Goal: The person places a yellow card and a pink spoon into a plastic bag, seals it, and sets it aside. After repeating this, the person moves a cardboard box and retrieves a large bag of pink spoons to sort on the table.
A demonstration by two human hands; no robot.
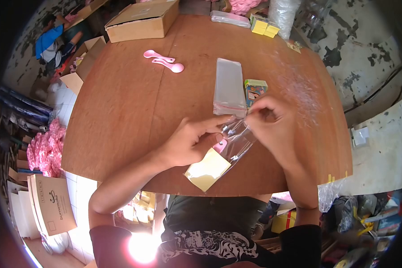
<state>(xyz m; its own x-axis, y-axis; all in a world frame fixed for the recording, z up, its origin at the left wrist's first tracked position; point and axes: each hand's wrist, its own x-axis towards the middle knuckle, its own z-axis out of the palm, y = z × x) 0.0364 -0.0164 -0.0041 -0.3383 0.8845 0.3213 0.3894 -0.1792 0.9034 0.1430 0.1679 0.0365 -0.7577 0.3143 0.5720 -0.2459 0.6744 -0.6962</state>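
Note:
Both hands work on one clear plastic bag near the front edge of the brown table. My left hand pinches the bag's mouth from the left, and my right hand pulls it from the right. Inside the bag lie a pale yellow packet and a pink item, partly hidden by my left fingers. Just beyond my hands sits a stack of clear bags, with a small green and blue box beside it on the right.
Two pink spoons lie at mid-table. A cardboard box, a flat plastic pack and yellow boxes stand along the far edge. More cartons and pink goods are on the floor to the left.

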